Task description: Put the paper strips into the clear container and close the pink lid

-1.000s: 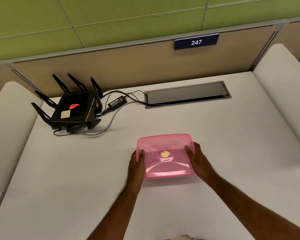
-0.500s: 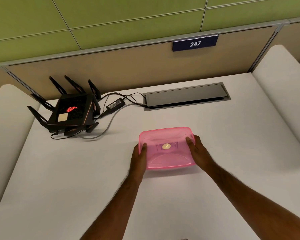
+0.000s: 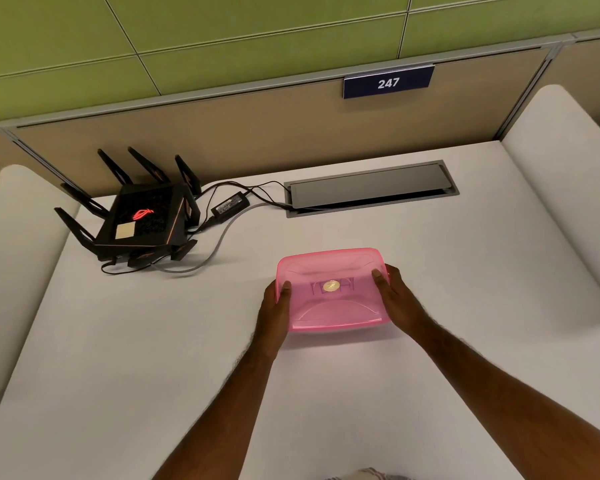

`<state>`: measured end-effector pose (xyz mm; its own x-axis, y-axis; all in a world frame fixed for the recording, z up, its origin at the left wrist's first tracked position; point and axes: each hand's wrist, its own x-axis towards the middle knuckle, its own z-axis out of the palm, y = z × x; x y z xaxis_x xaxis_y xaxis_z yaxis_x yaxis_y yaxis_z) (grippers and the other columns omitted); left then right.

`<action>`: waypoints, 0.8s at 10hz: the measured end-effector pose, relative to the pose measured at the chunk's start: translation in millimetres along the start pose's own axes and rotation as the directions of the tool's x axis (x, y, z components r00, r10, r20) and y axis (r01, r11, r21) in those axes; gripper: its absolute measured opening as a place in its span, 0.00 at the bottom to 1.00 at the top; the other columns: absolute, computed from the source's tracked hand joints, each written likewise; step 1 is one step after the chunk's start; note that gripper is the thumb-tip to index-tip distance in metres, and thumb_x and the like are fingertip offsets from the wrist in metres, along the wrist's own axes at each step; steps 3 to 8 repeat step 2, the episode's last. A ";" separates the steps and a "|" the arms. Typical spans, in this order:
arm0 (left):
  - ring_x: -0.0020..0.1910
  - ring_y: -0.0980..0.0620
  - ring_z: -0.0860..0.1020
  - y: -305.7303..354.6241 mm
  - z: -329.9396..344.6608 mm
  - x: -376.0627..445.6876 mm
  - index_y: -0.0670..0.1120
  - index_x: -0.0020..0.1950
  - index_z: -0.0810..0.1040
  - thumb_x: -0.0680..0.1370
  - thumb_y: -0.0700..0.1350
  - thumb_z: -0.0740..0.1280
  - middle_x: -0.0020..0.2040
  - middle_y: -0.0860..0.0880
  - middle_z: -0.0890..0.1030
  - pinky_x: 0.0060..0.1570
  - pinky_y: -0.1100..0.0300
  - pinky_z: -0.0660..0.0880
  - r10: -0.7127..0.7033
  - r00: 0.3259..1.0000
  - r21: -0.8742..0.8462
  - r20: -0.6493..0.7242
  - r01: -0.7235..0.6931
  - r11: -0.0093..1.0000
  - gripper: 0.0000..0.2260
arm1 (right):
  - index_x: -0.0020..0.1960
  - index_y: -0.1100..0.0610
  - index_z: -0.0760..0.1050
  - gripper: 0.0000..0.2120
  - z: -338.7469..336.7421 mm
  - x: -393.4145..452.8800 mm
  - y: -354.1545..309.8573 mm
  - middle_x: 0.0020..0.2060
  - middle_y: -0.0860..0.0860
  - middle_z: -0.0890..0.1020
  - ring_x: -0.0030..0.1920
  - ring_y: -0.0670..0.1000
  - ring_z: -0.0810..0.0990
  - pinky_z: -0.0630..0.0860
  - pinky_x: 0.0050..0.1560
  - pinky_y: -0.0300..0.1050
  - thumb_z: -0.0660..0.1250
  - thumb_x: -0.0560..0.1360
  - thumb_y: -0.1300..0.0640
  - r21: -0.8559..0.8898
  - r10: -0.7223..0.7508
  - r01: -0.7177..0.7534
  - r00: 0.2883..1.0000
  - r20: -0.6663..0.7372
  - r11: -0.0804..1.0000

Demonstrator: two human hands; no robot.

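Observation:
A rectangular container with a translucent pink lid [image 3: 333, 306] sits on the white desk [image 3: 118, 358] at the centre. The lid covers the container, and a round gold sticker shows through it. My left hand [image 3: 274, 310] grips the container's left side, thumb on the lid. My right hand [image 3: 394, 296] grips its right side the same way. No paper strips are visible; the lid blurs what is inside.
A black router [image 3: 141, 220] with several antennas stands at the back left, with a power brick [image 3: 230, 203] and cables beside it. A grey cable hatch [image 3: 371, 187] is set into the desk behind the container. White padded dividers rise at both sides.
The container has shifted a little away from me across the desk, with both hands staying on its sides. The lid looks flatter than a second ago.

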<state>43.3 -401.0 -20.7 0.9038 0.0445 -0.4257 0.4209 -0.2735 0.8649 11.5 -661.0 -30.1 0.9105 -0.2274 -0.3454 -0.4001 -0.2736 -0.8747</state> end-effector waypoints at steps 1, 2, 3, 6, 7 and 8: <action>0.69 0.53 0.72 -14.3 -10.4 -7.3 0.54 0.76 0.67 0.84 0.58 0.54 0.71 0.54 0.74 0.70 0.52 0.69 0.058 0.997 0.038 -0.045 -0.056 0.998 0.21 | 0.70 0.47 0.70 0.26 -6.9 -12.3 10.7 0.62 0.46 0.78 0.62 0.46 0.78 0.74 0.62 0.47 0.51 0.81 0.34 0.019 -0.077 0.078 0.996 -0.036 0.997; 0.71 0.58 0.70 -34.3 -22.3 -18.6 0.57 0.75 0.69 0.85 0.54 0.53 0.72 0.57 0.73 0.67 0.62 0.65 0.151 0.986 0.140 -0.075 -0.140 0.980 0.18 | 0.59 0.49 0.76 0.20 -12.5 -28.1 27.4 0.53 0.47 0.80 0.57 0.48 0.78 0.74 0.62 0.51 0.50 0.84 0.40 -0.070 -0.135 0.126 0.979 -0.152 0.990; 0.71 0.58 0.70 -34.3 -22.3 -18.6 0.57 0.75 0.69 0.85 0.54 0.53 0.72 0.57 0.73 0.67 0.62 0.65 0.151 0.986 0.140 -0.075 -0.140 0.980 0.18 | 0.59 0.49 0.76 0.20 -12.5 -28.1 27.4 0.53 0.47 0.80 0.57 0.48 0.78 0.74 0.62 0.51 0.50 0.84 0.40 -0.070 -0.135 0.126 0.979 -0.152 0.990; 0.71 0.58 0.70 -34.3 -22.3 -18.6 0.57 0.75 0.69 0.85 0.54 0.53 0.72 0.57 0.73 0.67 0.62 0.65 0.151 0.986 0.140 -0.075 -0.140 0.980 0.18 | 0.59 0.49 0.76 0.20 -12.5 -28.1 27.4 0.53 0.47 0.80 0.57 0.48 0.78 0.74 0.62 0.51 0.50 0.84 0.40 -0.070 -0.135 0.126 0.979 -0.152 0.990; 0.71 0.58 0.70 -34.3 -22.3 -18.6 0.57 0.75 0.69 0.85 0.54 0.53 0.72 0.57 0.73 0.67 0.62 0.65 0.151 0.986 0.140 -0.075 -0.140 0.980 0.18 | 0.59 0.49 0.76 0.20 -12.5 -28.1 27.4 0.53 0.47 0.80 0.57 0.48 0.78 0.74 0.62 0.51 0.50 0.84 0.40 -0.070 -0.135 0.126 0.979 -0.152 0.990; 0.71 0.58 0.70 -34.3 -22.3 -18.6 0.57 0.75 0.69 0.85 0.54 0.53 0.72 0.57 0.73 0.67 0.62 0.65 0.151 0.986 0.140 -0.075 -0.140 0.980 0.18 | 0.59 0.49 0.76 0.20 -12.5 -28.1 27.4 0.53 0.47 0.80 0.57 0.48 0.78 0.74 0.62 0.51 0.50 0.84 0.40 -0.070 -0.135 0.126 0.979 -0.152 0.990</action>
